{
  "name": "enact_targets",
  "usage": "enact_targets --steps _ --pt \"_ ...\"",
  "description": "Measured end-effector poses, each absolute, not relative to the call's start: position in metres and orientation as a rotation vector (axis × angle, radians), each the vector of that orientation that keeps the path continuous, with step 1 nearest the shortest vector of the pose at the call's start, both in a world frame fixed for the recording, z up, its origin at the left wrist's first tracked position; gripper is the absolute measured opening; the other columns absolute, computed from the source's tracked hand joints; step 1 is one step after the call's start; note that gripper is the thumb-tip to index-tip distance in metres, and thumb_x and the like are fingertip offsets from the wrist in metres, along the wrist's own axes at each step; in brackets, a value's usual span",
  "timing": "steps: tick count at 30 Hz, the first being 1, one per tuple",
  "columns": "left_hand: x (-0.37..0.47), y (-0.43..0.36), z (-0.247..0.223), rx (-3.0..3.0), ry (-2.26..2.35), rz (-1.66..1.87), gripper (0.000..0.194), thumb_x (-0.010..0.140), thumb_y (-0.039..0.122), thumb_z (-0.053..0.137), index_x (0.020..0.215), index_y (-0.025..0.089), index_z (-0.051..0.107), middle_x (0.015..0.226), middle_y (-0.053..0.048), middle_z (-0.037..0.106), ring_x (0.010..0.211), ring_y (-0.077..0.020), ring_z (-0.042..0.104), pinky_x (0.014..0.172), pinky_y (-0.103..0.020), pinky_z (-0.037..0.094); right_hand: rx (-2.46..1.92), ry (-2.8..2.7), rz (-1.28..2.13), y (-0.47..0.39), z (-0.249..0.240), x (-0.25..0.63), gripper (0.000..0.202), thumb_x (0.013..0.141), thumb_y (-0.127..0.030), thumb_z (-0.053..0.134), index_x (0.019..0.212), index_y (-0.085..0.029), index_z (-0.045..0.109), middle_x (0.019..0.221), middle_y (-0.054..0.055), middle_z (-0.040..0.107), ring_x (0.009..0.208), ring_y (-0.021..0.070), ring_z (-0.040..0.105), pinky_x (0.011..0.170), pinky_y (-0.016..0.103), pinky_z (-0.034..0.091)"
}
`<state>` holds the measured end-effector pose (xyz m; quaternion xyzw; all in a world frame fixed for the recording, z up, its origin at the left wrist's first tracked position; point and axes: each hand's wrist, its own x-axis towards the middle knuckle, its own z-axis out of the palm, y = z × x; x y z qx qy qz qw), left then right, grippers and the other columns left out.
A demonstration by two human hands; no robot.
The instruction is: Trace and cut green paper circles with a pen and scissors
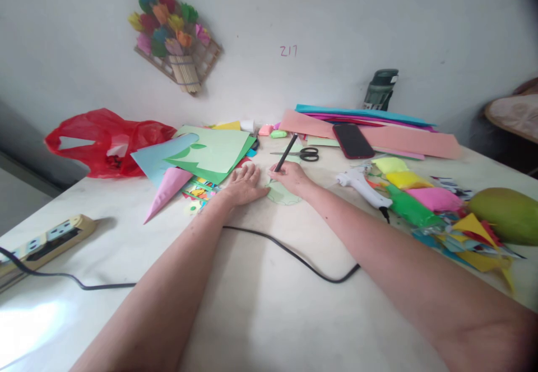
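My right hand is closed around a black pen, which slants up and to the right. Beneath that hand lies a pale green paper piece with a wavy drawn outline; the pen's tip is hidden by my fingers. My left hand rests flat with fingers spread, its thumb reaching to the left edge of the paper piece. Just beyond my right hand are black-handled scissors, lying with the blades toward the left. Green paper sheets and a pink paper cone lie left of my left hand.
A white glue gun, its black cord crossing the table, lies at right near bright clay packs and a green fruit. A phone rests on coloured paper. At left are a red plastic bag and a power strip.
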<state>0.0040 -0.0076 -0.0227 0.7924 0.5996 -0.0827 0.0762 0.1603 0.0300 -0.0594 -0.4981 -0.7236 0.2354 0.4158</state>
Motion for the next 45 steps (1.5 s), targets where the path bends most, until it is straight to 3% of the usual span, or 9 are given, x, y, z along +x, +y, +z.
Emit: enact_targets --steps 25,36,39,42,45 --pt "0.004 -0.006 -0.024 2.377 1.801 -0.239 0.083 0.079 0.062 0.023 0.143 0.013 0.005 0.149 -0.009 -0.005 0.135 -0.0246 -0.009 0.106 -0.046 -0.001 -1.214 -1.754 0.605 0.038 -0.066 0.161 0.013 0.068 -0.029 0.065 0.072 -0.017 0.067 0.076 0.004 0.069 0.074 0.0184 0.064 0.07 0.029 0.049" --pt "0.006 -0.008 -0.023 2.349 1.809 -0.231 0.08 0.082 0.059 0.022 0.143 0.011 0.005 0.149 -0.008 -0.004 0.135 -0.0235 -0.01 0.107 -0.045 -0.002 -1.095 -1.673 0.734 0.037 -0.066 0.161 0.023 0.065 -0.041 0.067 0.068 -0.018 0.067 0.074 0.004 0.068 0.074 0.0177 0.063 0.072 0.03 0.048" --pt "0.001 -0.006 -0.027 2.341 1.824 -0.124 0.065 0.088 0.05 0.014 0.143 0.016 0.013 0.15 -0.005 0.002 0.136 -0.0206 -0.004 0.107 -0.046 -0.001 -1.03 -1.568 0.838 0.031 -0.057 0.162 0.026 0.066 -0.041 0.065 0.07 -0.015 0.066 0.074 0.004 0.068 0.074 0.0165 0.062 0.074 0.029 0.047" --pt "-0.004 -0.003 -0.033 2.404 1.858 0.087 0.053 0.09 0.04 0.015 0.139 0.024 0.027 0.147 -0.001 0.021 0.135 -0.0175 0.012 0.108 -0.046 0.0 -1.002 -1.525 0.919 0.026 -0.051 0.163 0.029 0.065 -0.042 0.065 0.07 -0.014 0.064 0.068 0.004 0.066 0.071 0.016 0.061 0.072 0.029 0.047" --pt "-0.007 -0.002 -0.036 2.427 1.883 0.252 0.05 0.09 0.04 0.021 0.135 0.024 0.035 0.141 -0.002 0.035 0.132 -0.0177 0.025 0.108 -0.048 0.0 -0.928 -1.516 1.055 0.025 -0.049 0.165 0.029 0.062 -0.041 0.068 0.07 -0.014 0.063 0.065 0.002 0.065 0.067 0.0151 0.062 0.072 0.03 0.048"
